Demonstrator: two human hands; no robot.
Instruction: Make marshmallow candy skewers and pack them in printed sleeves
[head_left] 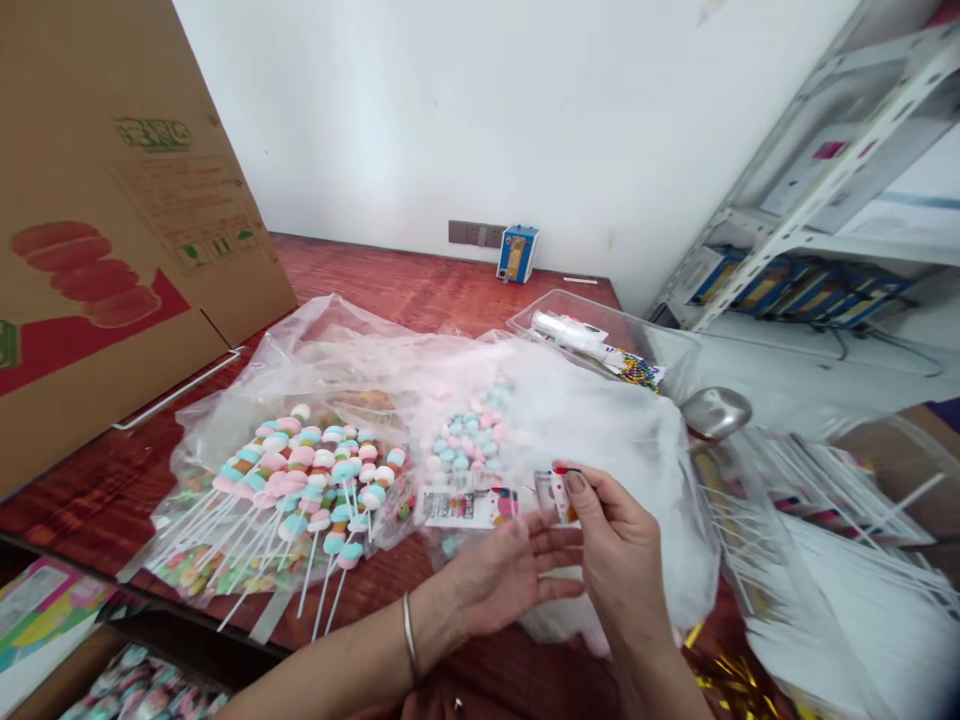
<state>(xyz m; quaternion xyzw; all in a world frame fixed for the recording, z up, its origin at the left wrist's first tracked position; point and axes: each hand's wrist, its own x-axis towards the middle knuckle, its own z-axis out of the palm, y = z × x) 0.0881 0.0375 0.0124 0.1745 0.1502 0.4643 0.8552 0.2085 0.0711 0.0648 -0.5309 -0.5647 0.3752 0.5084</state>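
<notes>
My right hand [619,555] pinches the top of a small clear printed packet [556,493] between thumb and forefinger. My left hand [499,580], with a bangle on the wrist, lies palm up just under it, fingers touching the same packet's clear lower part. A printed label card [469,505] lies just left of the packet. Beyond it rests a clear bag of loose pastel candies [469,440]. Several pastel marshmallow lollipops on white sticks [315,480] lie on crumpled clear plastic at the left.
A big cardboard box [97,220] stands at the left on the red wooden table [420,285]. A clear tray [600,335] with packets sits behind. Clear sleeves and white sticks [825,540] pile up at the right, by a metal shelf [817,190]. Boxes of candy [135,685] sit below.
</notes>
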